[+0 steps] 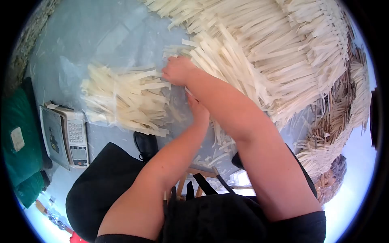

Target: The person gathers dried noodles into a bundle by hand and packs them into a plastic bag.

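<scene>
My right hand (176, 70) is reached forward over the grey floor, its fingers curled together; what they may hold is too small to make out. Just below it, my left hand (196, 104) has a thin pale strip (191, 93) between its fingers. Left of both hands lies a loose bundle of cream-coloured flat strips (129, 99), with a clear band round its middle. To the right, longer pale strips (227, 60) lie in a heap beside my right forearm, against a large layered spread (283, 48) of the same material.
A digital scale (75, 135) with a keypad stands at the left, next to green sacks (18, 135). One black shoe (146, 143) shows below the bundle. Strip scraps (210, 158) litter the floor between my legs. Thin brown stalks (330, 121) lie at the right.
</scene>
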`<state>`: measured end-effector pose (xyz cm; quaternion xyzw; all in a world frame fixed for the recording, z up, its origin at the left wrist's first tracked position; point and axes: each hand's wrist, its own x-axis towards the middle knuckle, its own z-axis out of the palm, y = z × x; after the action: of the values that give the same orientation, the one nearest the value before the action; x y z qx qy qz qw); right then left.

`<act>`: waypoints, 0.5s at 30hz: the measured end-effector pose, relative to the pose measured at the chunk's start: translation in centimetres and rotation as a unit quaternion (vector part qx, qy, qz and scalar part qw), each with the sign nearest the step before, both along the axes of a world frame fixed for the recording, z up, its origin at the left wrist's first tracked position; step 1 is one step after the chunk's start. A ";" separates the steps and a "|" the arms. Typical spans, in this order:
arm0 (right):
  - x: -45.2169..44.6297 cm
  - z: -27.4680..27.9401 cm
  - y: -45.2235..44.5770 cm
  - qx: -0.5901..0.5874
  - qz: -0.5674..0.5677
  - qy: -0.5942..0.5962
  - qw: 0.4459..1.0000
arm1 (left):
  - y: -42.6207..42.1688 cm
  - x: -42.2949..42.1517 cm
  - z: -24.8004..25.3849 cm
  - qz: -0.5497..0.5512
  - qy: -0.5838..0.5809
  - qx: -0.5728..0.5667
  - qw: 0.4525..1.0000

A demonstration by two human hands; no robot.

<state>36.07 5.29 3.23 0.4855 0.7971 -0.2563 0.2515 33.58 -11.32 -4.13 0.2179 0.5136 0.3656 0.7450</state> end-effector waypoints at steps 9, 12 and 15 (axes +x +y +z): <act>7.0 6.1 -2.3 0.252 -0.155 0.388 0.873 | 1.3 -0.4 1.1 0.017 0.063 -0.038 0.997; 15.6 5.0 -3.3 0.334 -0.436 0.267 0.792 | 1.9 -0.1 2.5 0.099 -0.005 -0.133 0.986; 22.1 -1.4 -8.1 0.259 -0.494 0.109 0.823 | 2.2 0.2 3.5 0.142 -0.071 -0.192 0.968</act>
<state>58.17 -2.80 1.79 0.8303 0.5100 -0.1814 -0.1328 33.78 -9.15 -0.58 -0.0308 0.5457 0.3763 0.7481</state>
